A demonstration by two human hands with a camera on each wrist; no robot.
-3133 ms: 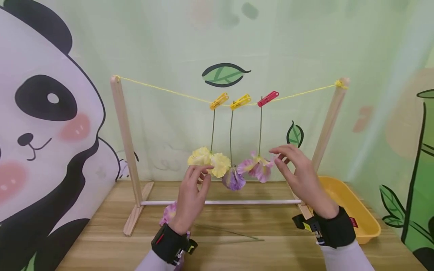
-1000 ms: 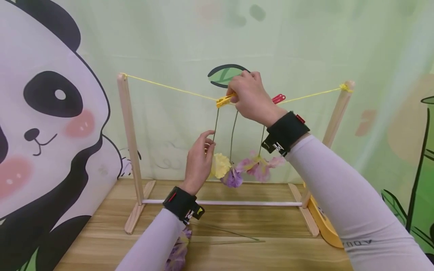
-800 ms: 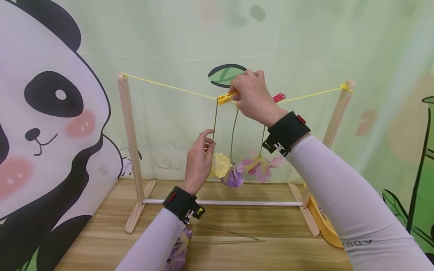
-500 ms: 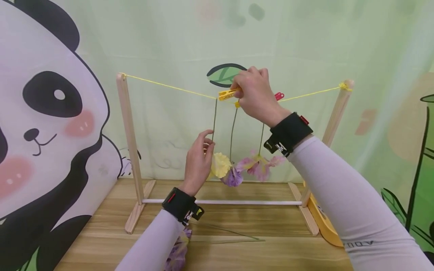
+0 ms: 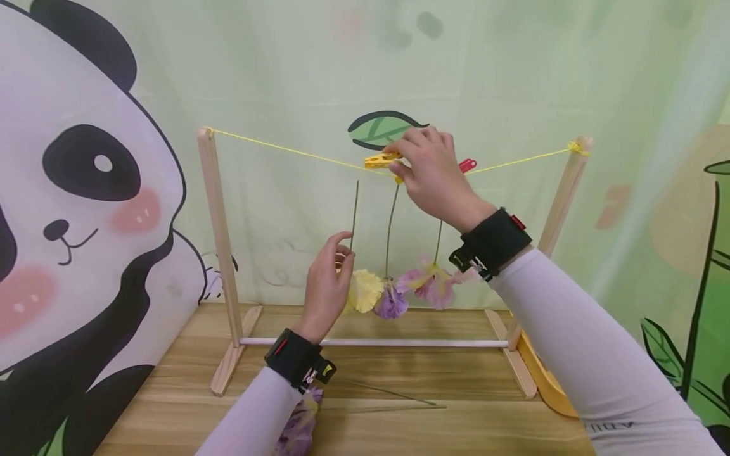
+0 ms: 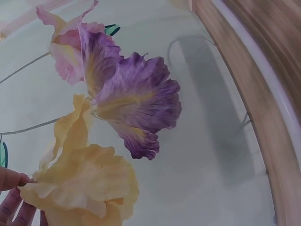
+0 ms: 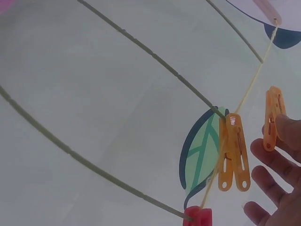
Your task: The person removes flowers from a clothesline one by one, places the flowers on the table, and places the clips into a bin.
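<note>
My left hand (image 5: 327,285) pinches the stem of a yellow flower (image 5: 366,291) just above its petals; the stem's bare top end stands below the yellow cord (image 5: 291,149). Up beside the cord, my right hand (image 5: 430,171) holds a yellow clothespin (image 7: 273,117) between thumb and fingers, apart from cord and stem. Another yellow clothespin (image 7: 233,150) clips a purple flower (image 6: 136,94) to the cord, upside down. To its right a red clothespin (image 5: 467,166) holds a pink flower (image 5: 436,285), partly hidden by the right arm in the head view.
A wooden post (image 5: 219,234) at the left and another post (image 5: 561,202) at the right carry the cord, joined low down by a white rod (image 5: 422,343). Purple flowers (image 5: 299,424) and loose green stems (image 5: 393,394) lie on the table. A yellow tray (image 5: 547,380) sits behind the right arm.
My right hand rose to the left clothespin and took it off the cord. My left hand moved up to the yellow flower's stem, then brought the flower slightly down and left, away from the cord.
</note>
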